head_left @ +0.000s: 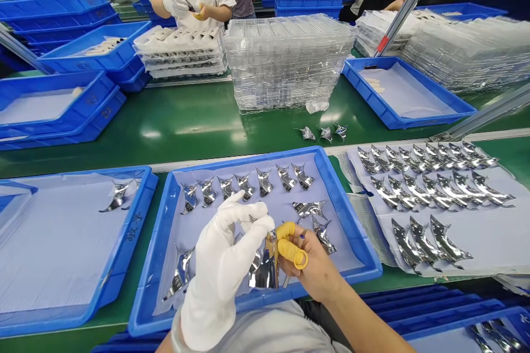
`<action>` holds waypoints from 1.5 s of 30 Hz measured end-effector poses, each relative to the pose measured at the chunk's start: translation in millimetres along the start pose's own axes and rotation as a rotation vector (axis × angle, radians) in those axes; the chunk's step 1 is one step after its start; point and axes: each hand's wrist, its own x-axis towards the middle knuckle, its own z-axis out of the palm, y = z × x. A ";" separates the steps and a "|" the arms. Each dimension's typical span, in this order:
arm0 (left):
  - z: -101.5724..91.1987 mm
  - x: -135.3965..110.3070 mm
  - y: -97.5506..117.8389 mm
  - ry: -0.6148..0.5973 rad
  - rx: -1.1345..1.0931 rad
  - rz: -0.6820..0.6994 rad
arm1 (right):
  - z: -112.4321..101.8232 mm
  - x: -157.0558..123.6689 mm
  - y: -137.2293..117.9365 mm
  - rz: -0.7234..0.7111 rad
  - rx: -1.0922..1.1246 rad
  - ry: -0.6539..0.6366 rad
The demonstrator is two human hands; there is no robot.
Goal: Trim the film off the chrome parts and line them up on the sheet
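My left hand (226, 262), in a white glove, pinches the top of a shiny curved metal piece (265, 267) with thumb and forefinger. My right hand (308, 265), bare with yellow finger cots on two fingertips, grips the same piece from the right. Both hands hover over the near edge of a blue tray (331, 176) lined with white sheet. In that tray a row of several similar metal pieces (244, 185) lies along the far side, with a few more loose near my hands.
A second blue tray (138, 215) at left holds one metal piece (118, 196). A white sheet (497, 231) at right carries several rows of pieces. Three pieces (325, 132) lie on the green belt. Clear plastic trays (290, 60) are stacked beyond; other people work at the far side.
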 end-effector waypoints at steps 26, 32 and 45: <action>-15.1 19.9 -6.5 -0.166 0.091 0.496 | -17.6 -13.6 1.5 -0.276 -0.672 0.201; -5.4 17.2 -21.0 -0.255 -0.165 0.318 | -16.4 2.8 5.6 -0.053 -0.278 0.007; -15.4 -1.0 -24.0 -0.320 -0.083 -0.106 | -8.8 0.4 -5.9 0.069 0.173 0.067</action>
